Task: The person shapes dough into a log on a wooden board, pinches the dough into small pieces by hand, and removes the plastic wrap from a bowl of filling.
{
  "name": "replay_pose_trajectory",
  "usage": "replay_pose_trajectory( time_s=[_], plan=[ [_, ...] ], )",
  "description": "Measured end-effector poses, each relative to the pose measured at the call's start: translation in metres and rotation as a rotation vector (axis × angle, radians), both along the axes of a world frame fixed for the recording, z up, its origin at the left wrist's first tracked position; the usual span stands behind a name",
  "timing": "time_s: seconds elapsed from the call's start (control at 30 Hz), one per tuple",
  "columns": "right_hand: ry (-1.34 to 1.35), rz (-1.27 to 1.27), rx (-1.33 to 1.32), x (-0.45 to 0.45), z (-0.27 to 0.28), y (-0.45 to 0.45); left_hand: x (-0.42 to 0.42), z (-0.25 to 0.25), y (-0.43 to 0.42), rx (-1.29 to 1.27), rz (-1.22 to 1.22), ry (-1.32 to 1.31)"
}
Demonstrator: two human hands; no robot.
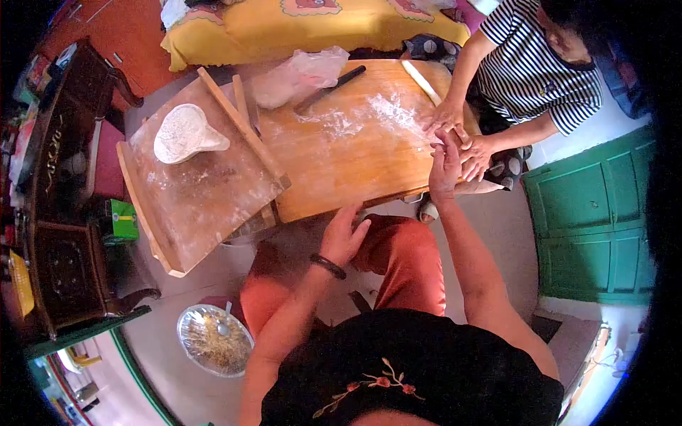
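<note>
My left hand [346,234], a dark bracelet on its wrist, hovers over my knee near the front edge of the wooden table [320,170]. Its thumb and fingers are apart and hold nothing. At the table's right end my right hand [445,167] is raised with fingers stretched out, meeting a co-worker's hands [474,150]. Whether anything small lies between our hands is hidden. Flour [391,113] is scattered over the tabletop. Beyond the hands lies a pale, slender stick-like piece [421,82], possibly a rolling pin.
Left of the table, a floured board [206,199] with raised wooden edges carries a white, pear-shaped lump [186,135]. A dark-handled knife [332,88] and a plastic bag [302,77] lie at the table's back. A foil-like round lid [215,341] is on the floor. Green cabinet [593,213] stands right.
</note>
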State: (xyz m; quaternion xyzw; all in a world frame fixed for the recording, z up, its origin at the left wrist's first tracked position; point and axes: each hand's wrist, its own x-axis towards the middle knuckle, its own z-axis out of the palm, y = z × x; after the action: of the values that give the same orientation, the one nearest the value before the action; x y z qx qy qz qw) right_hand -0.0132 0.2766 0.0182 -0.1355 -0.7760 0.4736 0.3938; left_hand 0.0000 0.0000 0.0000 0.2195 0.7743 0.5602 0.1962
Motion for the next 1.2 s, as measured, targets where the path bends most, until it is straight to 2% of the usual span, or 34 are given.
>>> replay_pose_trajectory(
  time_s=[0.1, 0.2, 0.27, 0.3, 0.37, 0.43, 0.5, 0.53, 0.63, 0.67, 0.7, 0.77, 0.8, 1.03, 1.2],
  plan=[
    [-0.031, -0.024, 0.005, 0.01, 0.008, 0.007, 0.01, -0.001, 0.013, 0.033, 0.0, -0.026],
    [-0.013, -0.021, -0.042, 0.003, -0.012, 0.011, 0.0, -0.009, 0.0, 0.012, 0.002, 0.076],
    [0.002, -0.034, -0.162, -0.003, -0.019, 0.016, -0.006, -0.021, 0.004, 0.017, 0.033, 0.18],
    [-0.016, -0.048, -0.209, -0.002, -0.023, 0.019, -0.007, -0.008, 0.0, 0.001, 0.011, 0.085],
    [0.0, -0.001, -0.474, 0.001, -0.079, 0.072, 0.0, -0.009, 0.003, -0.013, 0.039, 0.062],
    [0.003, -0.015, -0.888, 0.004, -0.101, 0.091, 0.004, -0.027, 0.01, 0.043, 0.021, 0.154],
    [-0.197, -0.174, -0.972, -0.016, -0.094, 0.078, 0.006, -0.023, 0.011, 0.049, 0.039, 0.174],
    [-0.198, -0.177, -0.977, -0.024, -0.096, 0.069, 0.002, -0.012, 0.008, 0.056, -0.027, -0.024],
    [-0.174, -0.119, -0.929, -0.038, -0.105, 0.068, -0.002, -0.031, 0.014, 0.133, -0.025, -0.002],
    [-0.176, -0.1, -0.942, -0.033, -0.074, 0.042, 0.001, -0.026, 0.015, 0.101, 0.044, -0.064],
    [-0.197, -0.011, -0.932, -0.034, -0.083, 0.051, -0.002, -0.03, 0.017, 0.102, 0.016, 0.066],
    [-0.22, -0.139, -0.942, -0.04, -0.05, 0.021, -0.004, -0.018, 0.014, 0.022, -0.011, -0.049],
    [-0.199, -0.132, -0.947, -0.042, -0.05, 0.021, 0.0, -0.011, 0.015, 0.123, 0.053, 0.008],
    [-0.131, -0.14, -0.961, -0.026, -0.034, 0.011, 0.001, -0.003, 0.02, 0.096, 0.007, -0.045],
    [-0.155, -0.201, -0.871, -0.017, -0.02, 0.007, 0.002, 0.001, 0.016, 0.064, 0.0, -0.048]
  ],
)
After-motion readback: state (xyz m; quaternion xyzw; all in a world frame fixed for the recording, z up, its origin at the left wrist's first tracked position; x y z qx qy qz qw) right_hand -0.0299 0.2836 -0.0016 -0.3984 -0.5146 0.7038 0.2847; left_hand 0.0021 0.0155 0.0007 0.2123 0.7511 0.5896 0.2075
